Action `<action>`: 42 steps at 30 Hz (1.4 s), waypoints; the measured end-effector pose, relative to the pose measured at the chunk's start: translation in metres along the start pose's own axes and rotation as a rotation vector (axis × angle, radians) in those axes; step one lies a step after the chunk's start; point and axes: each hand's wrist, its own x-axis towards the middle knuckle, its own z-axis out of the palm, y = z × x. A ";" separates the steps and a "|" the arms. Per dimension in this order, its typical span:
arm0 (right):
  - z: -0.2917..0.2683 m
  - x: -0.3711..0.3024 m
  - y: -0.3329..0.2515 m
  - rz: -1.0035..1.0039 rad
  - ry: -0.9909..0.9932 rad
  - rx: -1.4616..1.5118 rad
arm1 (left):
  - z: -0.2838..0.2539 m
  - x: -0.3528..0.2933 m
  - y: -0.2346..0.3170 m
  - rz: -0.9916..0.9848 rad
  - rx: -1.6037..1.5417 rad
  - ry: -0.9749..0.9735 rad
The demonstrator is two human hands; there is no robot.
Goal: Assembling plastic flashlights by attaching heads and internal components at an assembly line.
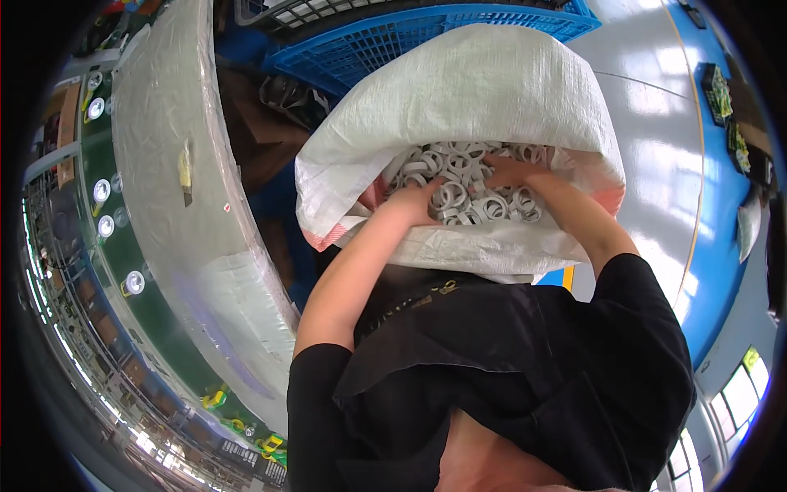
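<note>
A big white woven sack (484,90) stands in front of me with its mouth open toward me. Inside lies a heap of white plastic rings (451,195). Both my hands reach into the sack and touch the heap. My left hand (416,202) rests on the rings at the left, thumb and fingers apart, some fingertips hidden among them. At the right, my right hand (515,170) lies on the rings with its fingers spread. Neither hand visibly grips a ring.
Blue plastic crates (361,53) stand behind the sack. To my left runs a table (176,115) under plastic film, with a yellow-handled tool (185,168) on it. Beyond that, a green conveyor belt (100,168) carries round white parts. A glossy grey floor (656,156) extends on the right.
</note>
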 end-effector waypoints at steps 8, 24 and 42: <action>0.015 -0.008 -0.034 -0.002 -0.073 -0.048 | 0.017 -0.004 0.010 0.047 -0.146 -0.035; 0.036 -0.007 -0.034 0.032 -0.131 0.236 | 0.012 -0.004 -0.005 0.109 -0.327 -0.010; 0.064 -0.004 -0.037 -0.076 -0.083 0.569 | 0.031 0.005 -0.006 0.103 -0.274 0.168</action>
